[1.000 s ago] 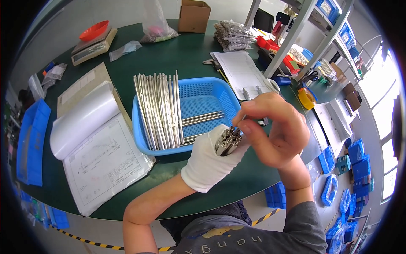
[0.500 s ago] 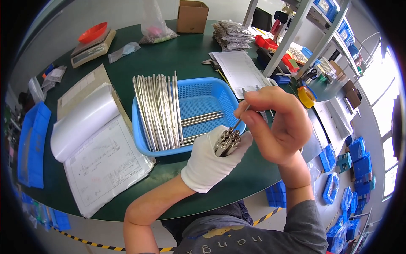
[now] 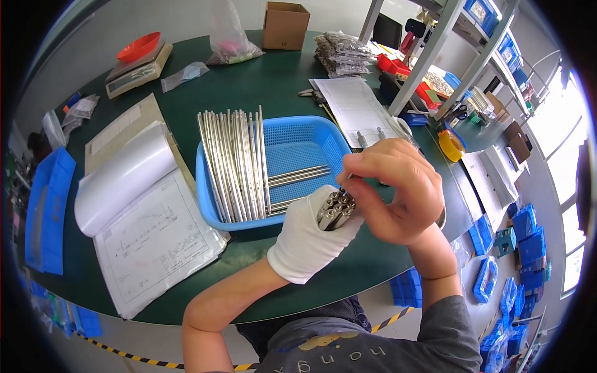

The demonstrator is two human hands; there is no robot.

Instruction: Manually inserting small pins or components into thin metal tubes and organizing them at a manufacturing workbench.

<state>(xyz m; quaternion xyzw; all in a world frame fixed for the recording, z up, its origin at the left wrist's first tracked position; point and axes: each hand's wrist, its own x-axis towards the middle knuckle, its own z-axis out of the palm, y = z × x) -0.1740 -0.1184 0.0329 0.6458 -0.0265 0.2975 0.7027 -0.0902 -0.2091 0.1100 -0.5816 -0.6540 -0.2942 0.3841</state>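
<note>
My left hand point(image 3: 300, 241), in a white glove, is closed round a bundle of shiny metal tubes point(image 3: 336, 210), their open ends facing up. My bare right hand point(image 3: 398, 189) pinches a thin dark pin point(image 3: 343, 185) between thumb and forefinger. Its lower tip is at the far edge of the bundle; whether it sits inside a tube I cannot tell. Just beyond my left hand is a blue perforated basket point(image 3: 298, 140). Many long metal rods point(image 3: 233, 171) lean side by side across its left part, and a few more rods point(image 3: 300, 176) lie on its bottom.
Drawings on paper point(image 3: 158, 242) lie left of the basket, beside a blue bin point(image 3: 50, 211). Further back are a scale with an orange tray point(image 3: 138, 48), a plastic bag point(image 3: 233, 46), a cardboard box point(image 3: 285, 26) and stacked bags point(image 3: 342, 55). More papers point(image 3: 354, 102) and a caliper point(image 3: 316, 94) lie right.
My right hand has moved left and down toward the tube ends, and less of the pin shows above them. My left hand keeps its grip, almost unmoved.
</note>
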